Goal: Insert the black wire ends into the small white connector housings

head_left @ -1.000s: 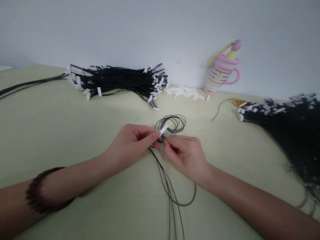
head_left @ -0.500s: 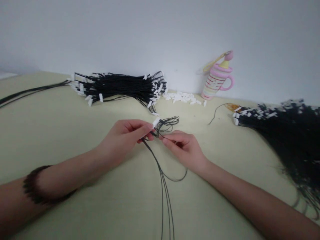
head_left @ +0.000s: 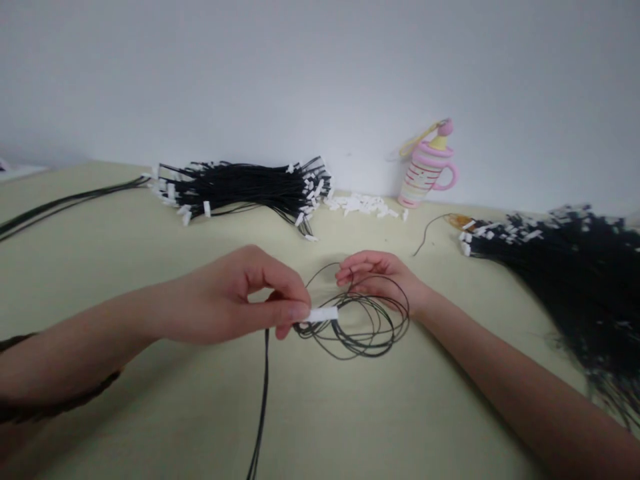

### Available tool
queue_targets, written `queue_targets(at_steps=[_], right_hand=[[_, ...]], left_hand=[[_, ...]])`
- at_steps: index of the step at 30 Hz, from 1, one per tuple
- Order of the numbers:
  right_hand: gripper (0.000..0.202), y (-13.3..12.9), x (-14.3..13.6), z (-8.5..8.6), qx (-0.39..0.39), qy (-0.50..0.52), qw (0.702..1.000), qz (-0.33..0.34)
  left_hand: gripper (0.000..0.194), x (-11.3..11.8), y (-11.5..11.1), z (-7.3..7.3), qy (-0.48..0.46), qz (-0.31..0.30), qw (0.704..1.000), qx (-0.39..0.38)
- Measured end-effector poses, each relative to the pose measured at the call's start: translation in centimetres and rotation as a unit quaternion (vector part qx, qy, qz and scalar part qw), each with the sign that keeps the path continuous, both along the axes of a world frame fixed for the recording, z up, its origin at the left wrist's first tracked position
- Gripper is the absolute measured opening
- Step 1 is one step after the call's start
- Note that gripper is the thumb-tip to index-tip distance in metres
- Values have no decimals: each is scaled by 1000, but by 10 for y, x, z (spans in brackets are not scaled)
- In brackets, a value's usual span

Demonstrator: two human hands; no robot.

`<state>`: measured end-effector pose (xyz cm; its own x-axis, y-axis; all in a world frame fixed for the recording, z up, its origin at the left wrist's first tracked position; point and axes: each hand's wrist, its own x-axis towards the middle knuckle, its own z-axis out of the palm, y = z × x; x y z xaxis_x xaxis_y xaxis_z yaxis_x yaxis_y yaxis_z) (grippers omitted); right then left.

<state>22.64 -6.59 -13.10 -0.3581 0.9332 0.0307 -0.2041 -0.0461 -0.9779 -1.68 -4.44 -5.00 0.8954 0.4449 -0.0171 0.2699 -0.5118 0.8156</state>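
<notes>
Between thumb and fingers, my left hand (head_left: 260, 297) pinches a white tag (head_left: 324, 314) together with the thin black cords beside it. From that grip a loose coil of black cord (head_left: 363, 340) spreads out to the right. Other cord ends (head_left: 263, 400) hang below the same hand, toward the front edge of the view. Behind the coil, my right hand (head_left: 377, 277) has its fingers spread and slightly curled. Some loops pass in front of its palm and fingers, but nothing appears gripped in it.
A bundle of black cords (head_left: 240, 187) with white tags lies at the back left. Beside it is a scatter of small white pieces (head_left: 363, 204). A pink striped cup (head_left: 425, 175) leans by the wall. A large heap of black cords (head_left: 560, 267) covers the right side.
The coil has opened into wider loops and come nearer. My left hand has turned the white tag level and lowered it. My right hand has let go of the cord and opened.
</notes>
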Motion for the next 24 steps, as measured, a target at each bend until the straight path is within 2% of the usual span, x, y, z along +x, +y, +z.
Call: queue_targets(at_steps=[2, 4, 6, 8, 9, 10, 13, 14, 16, 19, 24], right_hand=[[27, 5, 9, 2, 7, -14, 997, -71], [21, 9, 16, 6, 35, -47, 979, -197], [14, 8, 17, 12, 103, -84, 932, -336], [8, -1, 7, 18, 185, -114, 888, -405], [5, -8, -2, 21, 218, -131, 880, -401], [3, -16, -13, 23, 242, -161, 884, -367], [10, -39, -50, 24, 255, -308, 889, -222], [12, -44, -60, 22, 263, -353, 883, -165], [15, -49, -73, 16, 266, -418, 862, -109], [15, -47, -79, 7, 259, -460, 844, -96], [15, -42, -74, 5, 223, -464, 853, -91]], left_hand=[[23, 6, -2, -8, 20, 12, 999, 33], [26, 10, -3, -17, 33, 40, 998, 41], [29, 13, -1, -28, 45, 83, 995, 37], [31, 15, 1, -37, 54, 136, 989, 26], [31, 16, 3, -41, 56, 163, 985, 22], [31, 17, 4, -45, 53, 184, 981, 17], [30, 20, 6, -53, 22, 217, 976, -1], [30, 22, 7, -55, 8, 219, 976, -6], [28, 23, 7, -58, -14, 221, 975, -13], [27, 25, 7, -62, -30, 232, 972, -14], [26, 26, 9, -65, -44, 242, 969, -31]])
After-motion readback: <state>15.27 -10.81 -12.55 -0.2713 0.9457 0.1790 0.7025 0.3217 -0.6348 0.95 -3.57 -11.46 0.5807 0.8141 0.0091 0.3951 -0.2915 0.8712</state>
